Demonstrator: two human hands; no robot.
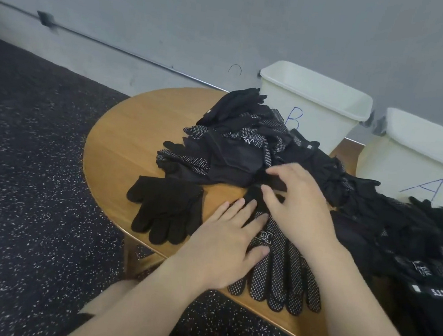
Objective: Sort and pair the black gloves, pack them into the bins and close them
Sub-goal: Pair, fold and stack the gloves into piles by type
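Observation:
A heap of black gloves (245,148) covers the round wooden table (123,141), some plain, some with white dots. A dotted glove pair (282,276) lies at the near edge, fingers pointing toward me. My left hand (222,240) rests flat on its cuff with straight fingers. My right hand (294,199) lies just behind it, fingers spread and lightly bent over the cuff end and the heap's edge. A plain black glove pair (167,211) lies to the left. Two open white bins stand behind: bin B (320,102) and bin A (421,164).
More black gloves (415,242) spill over the table's right side, some with small labels. Dark speckled floor (33,172) lies to the left and below. A grey wall with a conduit stands behind the bins. No bin lids are in view.

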